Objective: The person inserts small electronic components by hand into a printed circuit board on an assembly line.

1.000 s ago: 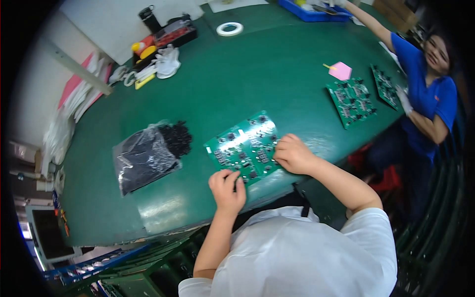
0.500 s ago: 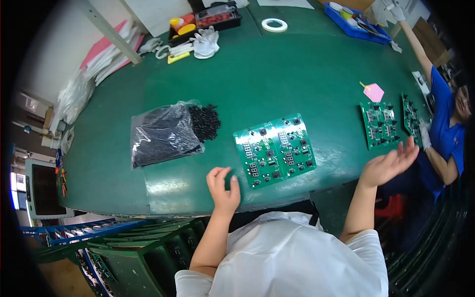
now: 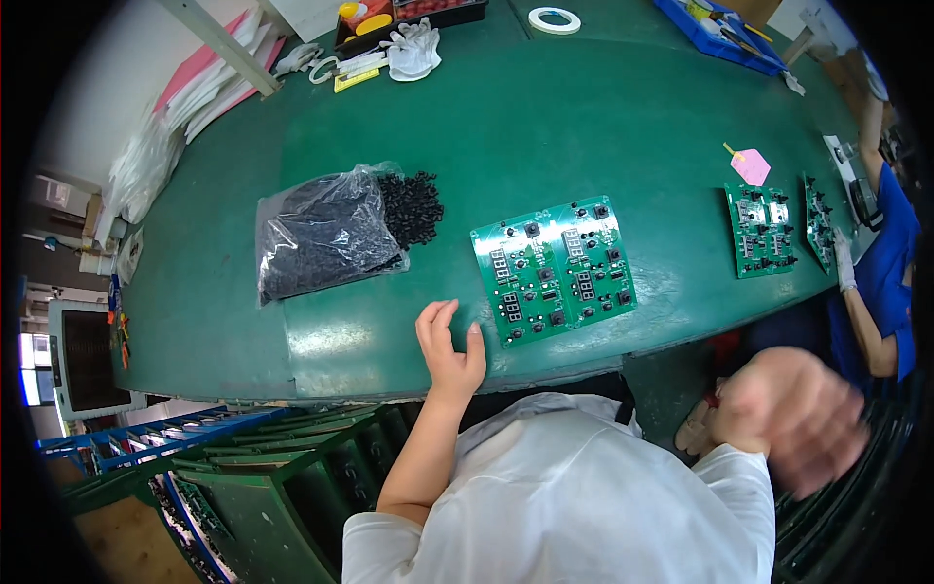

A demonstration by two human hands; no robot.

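Note:
A green circuit board panel lies flat on the green table, fitted with digit displays and black buttons. Just left of its near corner, my left hand hovers at the table's front edge, empty, with thumb and fingers apart. Off the table at the lower right, my right hand is smeared by motion, so its fingers cannot be read. A clear plastic bag lies on its side left of the panel. Small black parts spill from its mouth onto the table.
At the right, a co-worker in a blue sleeve has a gloved hand beside more circuit boards. A pink hexagonal tag lies behind them. White gloves, a tape roll and a blue tray sit far back.
My right hand has swung down and back from beside the table edge to the lower right. My left hand stays open near the panel. The whole view has shifted slightly.

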